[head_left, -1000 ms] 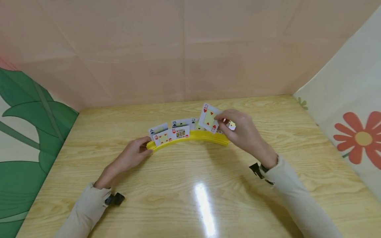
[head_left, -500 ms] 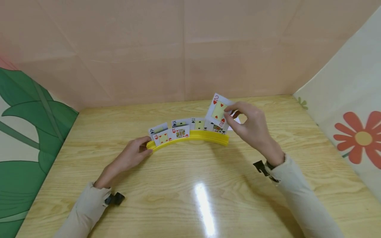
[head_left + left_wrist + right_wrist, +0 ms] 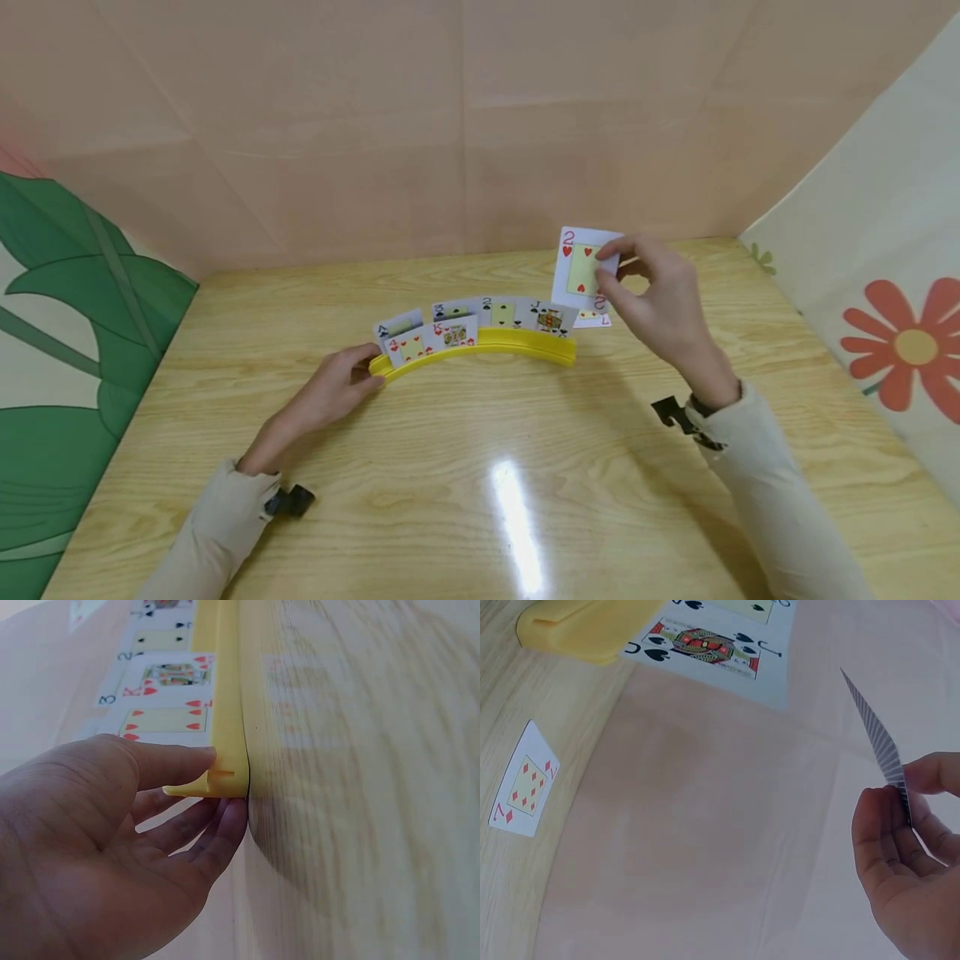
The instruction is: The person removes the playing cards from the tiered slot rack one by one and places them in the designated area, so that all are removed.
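A curved yellow card holder (image 3: 517,343) stands on the table, and my left hand (image 3: 330,392) pinches its left end, thumb in front and fingers behind. Its front row holds a four of hearts (image 3: 408,346) and a king of hearts (image 3: 456,335). Behind them stand several spades, among them a two of spades (image 3: 502,314) and a jack of spades (image 3: 550,319) at the right end. Up and to the right, my right hand (image 3: 663,304) pinches a two of hearts (image 3: 579,265) by its right side, above the holder. In the right wrist view that card's striped back (image 3: 876,735) shows nearly edge-on.
A seven of diamonds (image 3: 529,787) lies face up on the wooden table (image 3: 420,483), behind the holder's right end. A pinkish cloth wall (image 3: 465,133) closes off the back. At the right is a wall with a printed red flower (image 3: 915,350).
My right hand has moved up and right with the two of hearts, away from the holder, and the card has turned more upright. The jack of spades and seven of diamonds have come into view.
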A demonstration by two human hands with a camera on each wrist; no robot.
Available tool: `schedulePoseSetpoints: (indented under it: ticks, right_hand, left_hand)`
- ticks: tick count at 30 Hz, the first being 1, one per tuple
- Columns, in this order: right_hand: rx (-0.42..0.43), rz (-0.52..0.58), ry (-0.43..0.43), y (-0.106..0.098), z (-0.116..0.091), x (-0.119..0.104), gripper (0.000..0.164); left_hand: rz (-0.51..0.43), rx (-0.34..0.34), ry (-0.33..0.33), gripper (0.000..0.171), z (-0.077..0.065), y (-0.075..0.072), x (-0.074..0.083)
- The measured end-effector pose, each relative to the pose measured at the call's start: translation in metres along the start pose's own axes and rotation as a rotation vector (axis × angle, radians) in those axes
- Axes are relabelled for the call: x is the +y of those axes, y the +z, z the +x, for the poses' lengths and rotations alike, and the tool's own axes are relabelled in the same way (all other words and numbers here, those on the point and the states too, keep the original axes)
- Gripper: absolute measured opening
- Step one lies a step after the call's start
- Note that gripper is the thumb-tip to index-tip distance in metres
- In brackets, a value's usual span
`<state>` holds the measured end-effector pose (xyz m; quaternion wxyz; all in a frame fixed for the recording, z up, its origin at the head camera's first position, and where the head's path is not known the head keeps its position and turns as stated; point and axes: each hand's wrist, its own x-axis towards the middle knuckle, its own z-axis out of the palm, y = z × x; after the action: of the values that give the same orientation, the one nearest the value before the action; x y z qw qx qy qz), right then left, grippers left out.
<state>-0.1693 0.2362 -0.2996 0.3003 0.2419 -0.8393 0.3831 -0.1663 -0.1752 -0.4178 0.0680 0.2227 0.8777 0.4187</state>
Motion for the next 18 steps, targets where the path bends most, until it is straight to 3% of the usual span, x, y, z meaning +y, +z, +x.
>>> schedulePoseSetpoints:
  ticks: [8,15,18]
  right_hand:
    - [0.026,0.022,0.059,-0.005,0.002,0.008,0.024]
    - [-0.015,0.096,0.251,-0.008,0.002,0.020,0.024]
    - [-0.024,0.099,0.294,-0.009,0.001,0.029,0.025]
  left_hand:
    - [-0.003,0.003,0.013,0.026,0.001,0.001,-0.003]
    - [0.011,0.012,0.024,0.029,0.000,0.000,-0.002]
    - [0.010,0.008,0.021,0.029,-0.001,0.000,-0.001]
